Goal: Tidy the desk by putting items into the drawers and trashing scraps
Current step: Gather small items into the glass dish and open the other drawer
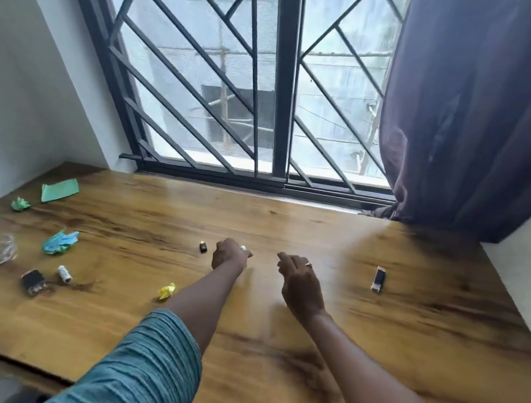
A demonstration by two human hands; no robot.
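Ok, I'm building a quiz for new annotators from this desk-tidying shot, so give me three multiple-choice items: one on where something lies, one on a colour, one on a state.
1. Where is the yellow crumpled scrap?
A. On the desk, beside the left forearm
B. Inside the glass bowl
C. On the floor

2. What colour is the curtain?
A. White
B. Dark purple
C. Orange

3. What is the left hand doing?
A. Lying flat on the desk
B. Gripping the glass bowl
C. Pinching a small white object

Key:
1 A, the scrap lies on the bare wood next to the arm.
2 B, the hanging cloth is dark purple.
3 C, the curled fingers hold a white bit at their tips.
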